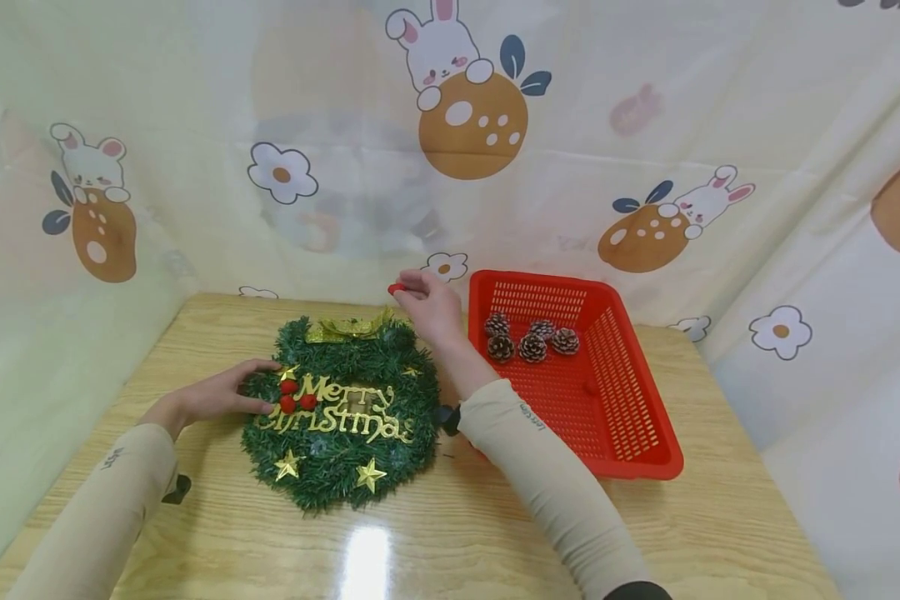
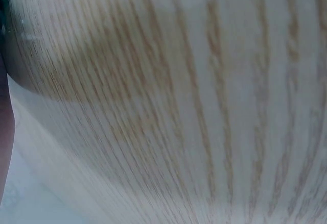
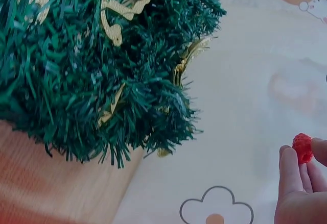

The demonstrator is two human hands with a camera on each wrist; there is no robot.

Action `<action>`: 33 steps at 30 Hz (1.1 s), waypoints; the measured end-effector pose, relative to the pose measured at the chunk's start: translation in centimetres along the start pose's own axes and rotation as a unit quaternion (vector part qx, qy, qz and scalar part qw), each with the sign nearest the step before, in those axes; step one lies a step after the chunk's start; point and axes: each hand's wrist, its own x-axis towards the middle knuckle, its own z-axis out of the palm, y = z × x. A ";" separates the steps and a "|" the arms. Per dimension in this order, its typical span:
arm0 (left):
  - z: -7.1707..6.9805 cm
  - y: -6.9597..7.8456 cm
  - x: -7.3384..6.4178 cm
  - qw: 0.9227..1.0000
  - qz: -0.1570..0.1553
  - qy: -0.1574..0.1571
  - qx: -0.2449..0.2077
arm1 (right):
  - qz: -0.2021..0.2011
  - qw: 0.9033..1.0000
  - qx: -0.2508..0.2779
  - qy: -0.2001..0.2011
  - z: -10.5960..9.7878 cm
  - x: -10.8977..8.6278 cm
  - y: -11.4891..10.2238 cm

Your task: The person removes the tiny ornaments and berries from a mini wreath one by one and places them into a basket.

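Note:
A green Christmas wreath lies on the table, with gold "Merry Christmas" lettering, gold stars and a gold bow at its far edge. Three red berries sit on its left part. My left hand rests against the wreath's left edge, fingers and thumb spread beside the berries. Beyond the wreath's far right edge, my right hand is raised and pinches a bumpy red raspberry between thumb and fingers. In the left wrist view, only a sliver of hand shows at the left edge.
A red plastic basket stands right of the wreath, partly behind my right forearm. Several pine cones lie toward its far left corner. A patterned curtain hangs close behind the wooden table.

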 end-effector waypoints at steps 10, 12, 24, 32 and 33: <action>0.1 -0.1 0.0 1.000 0.009 0.003 0.006 | -0.003 1.000 -0.004 0.008 -1.8 0.4 0.0; 0.1 -0.2 0.0 1.000 0.010 0.002 0.004 | 0.002 1.000 -0.011 0.014 -2.2 0.4 0.2; 0.2 -0.3 0.1 1.000 0.000 0.000 0.002 | 0.002 0.999 0.007 0.037 -4.7 1.4 0.2; 0.1 -0.3 0.1 1.000 0.000 0.001 0.000 | 0.000 0.998 0.008 0.062 -6.3 1.7 0.7; 0.1 -0.3 0.1 1.000 -0.001 0.001 0.001 | 0.000 0.998 0.009 0.065 -6.6 1.7 0.8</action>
